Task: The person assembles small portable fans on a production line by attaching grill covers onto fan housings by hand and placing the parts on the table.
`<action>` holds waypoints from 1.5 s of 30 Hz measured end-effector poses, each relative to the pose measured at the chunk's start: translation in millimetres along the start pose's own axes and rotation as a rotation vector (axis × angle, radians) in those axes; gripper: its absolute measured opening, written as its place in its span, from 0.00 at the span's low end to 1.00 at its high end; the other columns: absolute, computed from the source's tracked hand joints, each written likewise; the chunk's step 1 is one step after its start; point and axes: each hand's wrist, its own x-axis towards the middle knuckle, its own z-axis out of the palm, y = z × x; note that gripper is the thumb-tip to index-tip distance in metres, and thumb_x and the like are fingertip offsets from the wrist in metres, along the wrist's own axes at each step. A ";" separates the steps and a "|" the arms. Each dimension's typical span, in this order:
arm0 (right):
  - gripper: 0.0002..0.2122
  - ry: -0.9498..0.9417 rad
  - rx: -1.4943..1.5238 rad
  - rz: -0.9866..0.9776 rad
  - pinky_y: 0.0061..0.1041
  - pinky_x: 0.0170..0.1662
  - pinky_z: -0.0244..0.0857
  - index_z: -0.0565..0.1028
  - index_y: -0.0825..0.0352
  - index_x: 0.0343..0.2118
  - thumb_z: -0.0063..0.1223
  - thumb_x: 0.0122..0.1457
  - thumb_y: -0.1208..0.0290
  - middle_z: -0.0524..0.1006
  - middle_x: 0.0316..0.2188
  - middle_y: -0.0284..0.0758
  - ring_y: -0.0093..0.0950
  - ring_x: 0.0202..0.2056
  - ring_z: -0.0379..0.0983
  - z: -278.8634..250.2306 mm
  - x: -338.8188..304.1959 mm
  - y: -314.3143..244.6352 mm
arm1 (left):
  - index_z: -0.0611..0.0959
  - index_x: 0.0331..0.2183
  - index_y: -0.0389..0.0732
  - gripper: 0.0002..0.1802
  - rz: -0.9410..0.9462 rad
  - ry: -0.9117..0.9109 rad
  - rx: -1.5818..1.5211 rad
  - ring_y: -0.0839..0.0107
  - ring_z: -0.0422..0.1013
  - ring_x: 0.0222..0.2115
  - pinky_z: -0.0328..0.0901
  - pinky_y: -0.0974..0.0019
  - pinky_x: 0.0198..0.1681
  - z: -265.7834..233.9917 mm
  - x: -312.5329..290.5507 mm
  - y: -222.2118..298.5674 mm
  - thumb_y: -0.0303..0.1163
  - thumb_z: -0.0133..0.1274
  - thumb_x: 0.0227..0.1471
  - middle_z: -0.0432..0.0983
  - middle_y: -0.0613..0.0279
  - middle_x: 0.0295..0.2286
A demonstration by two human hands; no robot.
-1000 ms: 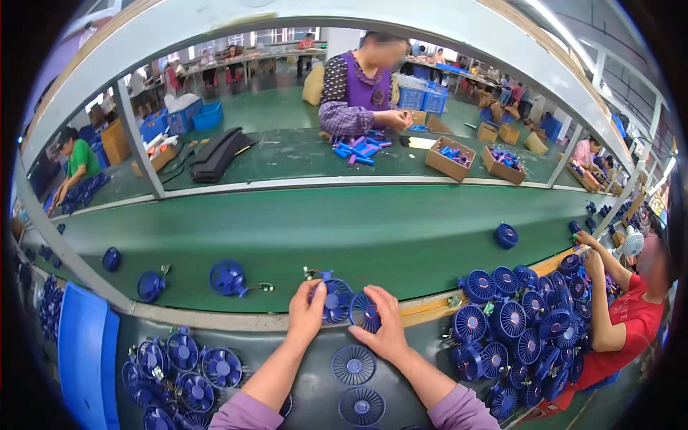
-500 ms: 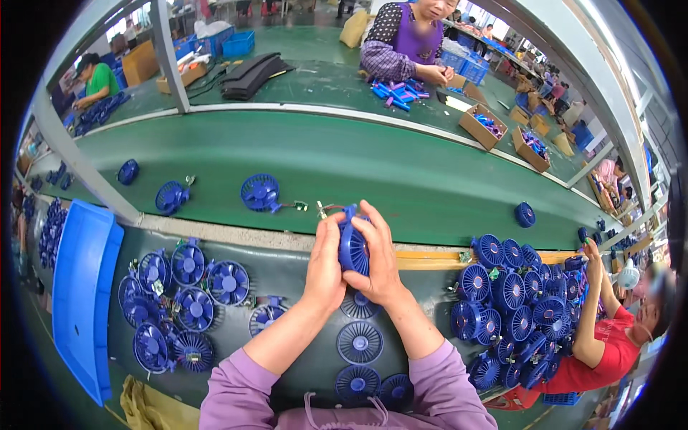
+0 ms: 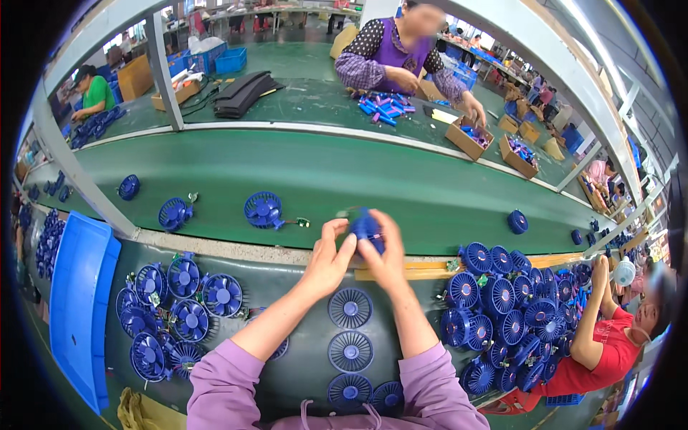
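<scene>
Over the near edge of the belt, a small blue fan head (image 3: 367, 229) is held up between my two hands, smeared by motion. My right hand (image 3: 387, 258) grips it from the right, thumb in front and fingers behind. On its left side my left hand (image 3: 328, 261) presses with bent fingers and thumb. A blurred bit of its circuit board (image 3: 348, 213) sticks out at the upper left. Below my hands, round blue fan grilles (image 3: 350, 308) lie in a column on the dark green bench (image 3: 301, 380). My left forearm partly covers another fan head (image 3: 279, 349).
Fan heads (image 3: 190, 319) with small boards cluster at left beside a blue tray (image 3: 75, 301); more fan parts (image 3: 512, 326) pile at right. The green belt (image 3: 401, 172) carries spaced fan heads (image 3: 263, 209). Co-workers sit across the belt and at right, past metal posts (image 3: 164, 72).
The fan head has turned in my hands and is now blurred. The co-worker across the belt has reached a hand into a cardboard box. The whole view has shifted slightly.
</scene>
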 end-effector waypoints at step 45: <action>0.04 -0.052 0.598 0.265 0.16 0.39 0.66 0.72 0.70 0.37 0.49 0.61 0.78 0.78 0.35 0.33 0.15 0.36 0.72 -1.5 9.0 -47.4 | 0.72 0.51 0.42 0.20 -0.502 -0.068 -1.217 0.69 0.72 0.46 0.71 0.60 0.47 -45.0 24.6 9.6 0.35 0.53 0.58 0.75 0.60 0.44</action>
